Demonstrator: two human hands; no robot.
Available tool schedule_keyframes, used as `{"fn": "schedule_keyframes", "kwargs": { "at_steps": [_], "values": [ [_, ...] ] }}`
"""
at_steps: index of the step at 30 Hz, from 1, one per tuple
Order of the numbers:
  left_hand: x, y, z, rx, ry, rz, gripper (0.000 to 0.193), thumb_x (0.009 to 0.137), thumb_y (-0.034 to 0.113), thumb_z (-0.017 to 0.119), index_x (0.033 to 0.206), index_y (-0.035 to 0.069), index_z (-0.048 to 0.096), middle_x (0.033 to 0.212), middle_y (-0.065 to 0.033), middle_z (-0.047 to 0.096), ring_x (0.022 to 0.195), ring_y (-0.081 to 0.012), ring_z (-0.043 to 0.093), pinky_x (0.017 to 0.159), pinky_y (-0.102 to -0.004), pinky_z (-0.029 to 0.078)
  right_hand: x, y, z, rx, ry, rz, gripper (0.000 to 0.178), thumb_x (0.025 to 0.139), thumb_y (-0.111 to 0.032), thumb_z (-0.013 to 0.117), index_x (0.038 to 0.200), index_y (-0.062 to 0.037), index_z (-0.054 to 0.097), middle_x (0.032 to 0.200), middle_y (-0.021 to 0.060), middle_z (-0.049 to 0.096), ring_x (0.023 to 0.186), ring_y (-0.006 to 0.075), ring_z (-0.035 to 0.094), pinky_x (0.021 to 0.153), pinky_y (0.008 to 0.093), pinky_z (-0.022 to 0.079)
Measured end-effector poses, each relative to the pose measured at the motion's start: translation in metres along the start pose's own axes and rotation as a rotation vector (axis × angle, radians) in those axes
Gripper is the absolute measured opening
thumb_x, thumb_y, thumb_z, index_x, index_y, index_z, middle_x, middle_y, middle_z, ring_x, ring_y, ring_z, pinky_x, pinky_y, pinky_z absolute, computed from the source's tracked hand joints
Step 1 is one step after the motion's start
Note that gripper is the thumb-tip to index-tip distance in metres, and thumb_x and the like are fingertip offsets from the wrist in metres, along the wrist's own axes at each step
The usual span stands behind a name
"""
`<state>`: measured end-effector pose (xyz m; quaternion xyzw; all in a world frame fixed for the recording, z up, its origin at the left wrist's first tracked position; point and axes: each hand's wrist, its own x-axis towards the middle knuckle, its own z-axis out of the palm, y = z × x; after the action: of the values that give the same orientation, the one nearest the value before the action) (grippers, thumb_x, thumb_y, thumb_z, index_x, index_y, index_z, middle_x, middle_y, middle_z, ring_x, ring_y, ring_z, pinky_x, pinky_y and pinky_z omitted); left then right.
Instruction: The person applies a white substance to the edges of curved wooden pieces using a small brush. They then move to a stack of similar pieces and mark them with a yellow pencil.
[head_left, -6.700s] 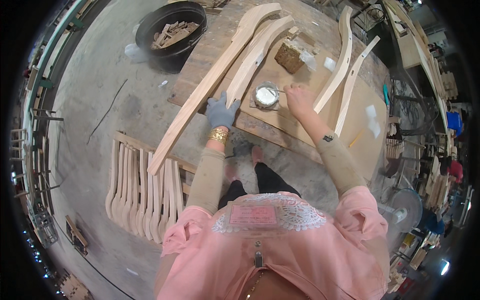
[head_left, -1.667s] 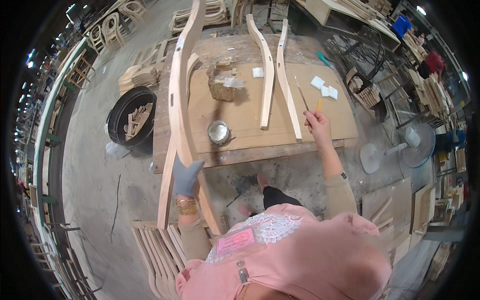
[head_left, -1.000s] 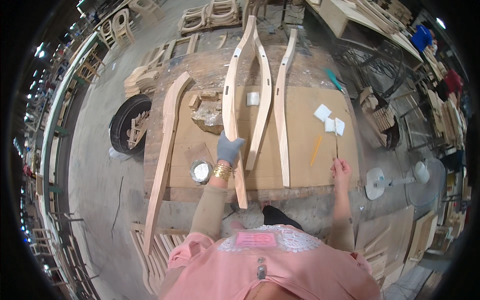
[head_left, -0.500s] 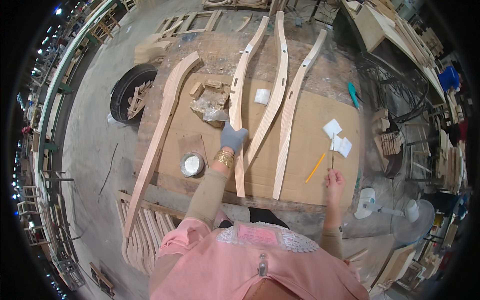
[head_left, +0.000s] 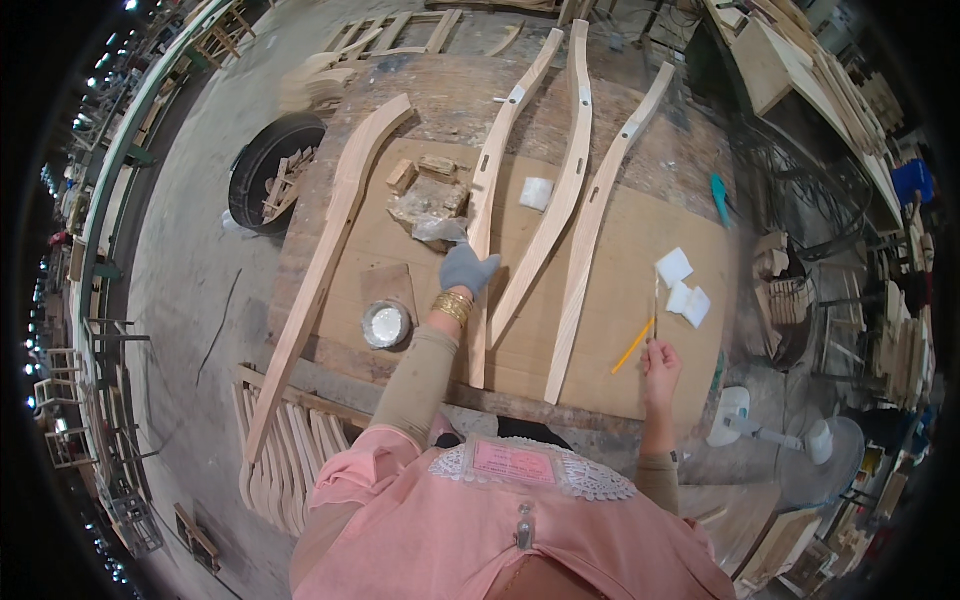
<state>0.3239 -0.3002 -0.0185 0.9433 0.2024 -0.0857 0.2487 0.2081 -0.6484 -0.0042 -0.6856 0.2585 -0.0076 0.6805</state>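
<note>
One curved wooden leg (head_left: 484, 192) runs ahead of and behind our gloved left grip (head_left: 469, 270), which wraps it; our right grip (head_left: 661, 368) pinches a slim brush (head_left: 656, 300), a yellow pencil (head_left: 632, 347) just left.

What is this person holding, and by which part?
The gloved left hand grips the second curved piece from the left, below its middle. The right hand holds a thin stick by its near end.
</note>
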Motion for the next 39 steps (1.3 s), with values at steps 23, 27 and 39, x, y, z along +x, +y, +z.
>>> {"fn": "schedule_keyframes", "kwargs": {
  "at_steps": [23,27,39],
  "values": [
    [-0.041,0.062,0.055,0.155,-0.12,0.418,0.035,0.079,0.027,0.059,0.099,0.003,0.042,0.083,-0.0182,0.061,0.076,-0.0335,0.063,0.066,-0.0434,0.052,0.011,0.016,-0.006,0.031,0.037,0.037,0.013,0.089,-0.016,0.059,0.086,-0.0035,0.06,0.064,-0.0044,0.054,0.052,-0.0002,0.04,0.046,0.0173,0.027],
    [-0.043,0.067,0.06,0.166,-0.106,0.423,0.041,0.081,0.032,0.06,0.1,0.002,0.042,0.079,-0.0162,0.061,0.074,-0.0326,0.063,0.063,-0.0433,0.051,0.017,0.016,-0.007,0.001,0.048,0.027,0.013,0.09,-0.016,0.059,0.088,-0.0032,0.061,0.065,-0.004,0.054,0.054,-0.0001,0.041,0.048,0.0168,0.028],
    [-0.077,0.05,0.018,-0.137,0.066,0.657,0.071,0.076,0.032,0.067,0.132,-0.001,0.038,0.11,-0.0207,0.05,0.099,-0.0358,0.052,0.084,-0.0416,0.045,0.03,0.009,0.003,0.032,0.016,-0.03,0.012,0.09,-0.016,0.059,0.086,-0.0042,0.061,0.062,-0.005,0.053,0.049,-0.0003,0.037,0.044,0.0173,0.025]
  ]
}}
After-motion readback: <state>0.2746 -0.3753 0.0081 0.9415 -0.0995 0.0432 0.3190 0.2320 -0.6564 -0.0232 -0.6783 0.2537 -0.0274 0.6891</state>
